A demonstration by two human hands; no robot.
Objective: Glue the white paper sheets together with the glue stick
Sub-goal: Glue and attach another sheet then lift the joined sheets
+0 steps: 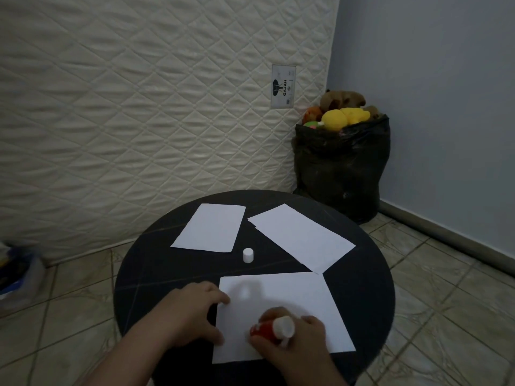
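Three white paper sheets lie on a round black table [156,277]. The nearest sheet [295,299] is in front of me. My left hand [192,313] presses its left edge with its fingers. My right hand [295,344] grips a red glue stick [267,330] with a white end, tilted over the lower part of that sheet. A second sheet [209,228] lies at the back left, a third sheet [301,236] at the back right. The white cap [248,255] stands upright between them.
A quilted cream mattress [139,107] leans upright behind the table. A black bag [340,171] full of plush toys stands in the corner at the right. Tiled floor surrounds the table. Some blurred items lie at the far left edge.
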